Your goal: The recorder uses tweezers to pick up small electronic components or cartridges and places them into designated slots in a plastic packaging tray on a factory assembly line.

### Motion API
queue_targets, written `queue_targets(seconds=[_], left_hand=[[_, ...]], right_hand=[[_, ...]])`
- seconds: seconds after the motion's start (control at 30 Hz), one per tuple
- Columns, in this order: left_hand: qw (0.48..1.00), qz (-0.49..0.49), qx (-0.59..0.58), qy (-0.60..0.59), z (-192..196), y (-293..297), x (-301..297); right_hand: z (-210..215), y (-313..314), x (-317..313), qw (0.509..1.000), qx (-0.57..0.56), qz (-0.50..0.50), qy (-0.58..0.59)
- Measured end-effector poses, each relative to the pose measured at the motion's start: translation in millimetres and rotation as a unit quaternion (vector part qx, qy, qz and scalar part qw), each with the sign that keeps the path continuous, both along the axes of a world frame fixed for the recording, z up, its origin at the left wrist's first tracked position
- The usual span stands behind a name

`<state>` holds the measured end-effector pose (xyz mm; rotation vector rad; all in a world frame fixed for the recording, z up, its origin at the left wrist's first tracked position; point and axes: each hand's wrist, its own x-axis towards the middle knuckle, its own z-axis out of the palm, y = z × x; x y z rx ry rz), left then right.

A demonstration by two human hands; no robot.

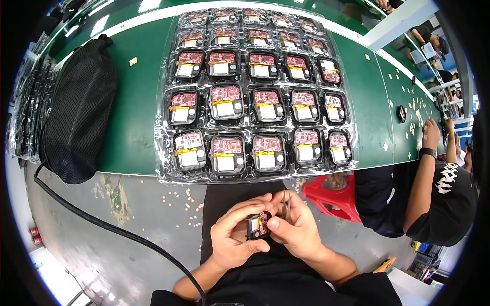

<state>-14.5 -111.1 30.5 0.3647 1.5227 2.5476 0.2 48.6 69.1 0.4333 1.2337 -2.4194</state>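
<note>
In front of my body, my left hand (229, 235) is closed around the edges of a small black device housing (259, 225), which is tilted on its side. A red circuit board, a yellow strip and a silvery-white block show inside it. My right hand (301, 232) grips metal tweezers (286, 206) that point upward, while its thumb presses near the housing's right edge. Just beyond my hands, a clear plastic tray (162, 153) holds rows of similar black housings, such as a near-left housing (189, 150), with red boards and pale blocks facing up.
The tray sits on a green table (135, 117), overhanging its near edge. A black mesh bag (81, 112) lies at left, with a black cord (117, 232) curving toward me. To the right are a red stool (332, 201) and a co-worker in a black cap (451, 204). Small pale squares are scattered about.
</note>
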Motion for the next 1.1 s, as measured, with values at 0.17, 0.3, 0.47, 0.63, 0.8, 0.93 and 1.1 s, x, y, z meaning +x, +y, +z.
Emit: queue_targets(seconds=[0.17, 0.3, 0.47, 0.63, 0.8, 0.93, 1.1], left_hand=[[0.991, 0.082, 0.007, -0.105, 8.9, 6.2, 5.4], [0.978, 0.119, 0.044, -0.164, 11.0, 9.1, 4.0], [0.975, 0.127, 0.062, -0.171, 12.4, 10.0, 2.6], [0.986, 0.09, 0.072, -0.121, 2.5, 4.0, 6.8], [0.987, 0.083, 0.061, -0.121, 4.5, 4.0, 5.3], [0.988, 0.078, 0.059, -0.122, 6.1, 3.6, 4.9], [0.984, 0.096, 0.026, -0.148, 5.9, 5.8, 4.0]], right_hand=[[-2.5, 4.6, 0.1, 0.943, 0.255, -0.001, 0.211], [5.1, 1.1, -12.1, 0.785, 0.5, 0.006, 0.366], [-7.2, 6.0, -15.0, 0.635, 0.603, -0.041, 0.481], [-6.9, 9.2, -15.2, 0.595, 0.636, -0.033, 0.49], [-6.2, 11.2, -16.8, 0.587, 0.637, -0.017, 0.5], [-6.1, 12.0, -17.3, 0.583, 0.637, -0.016, 0.504], [-6.3, 13.0, -18.1, 0.571, 0.648, -0.017, 0.504]])
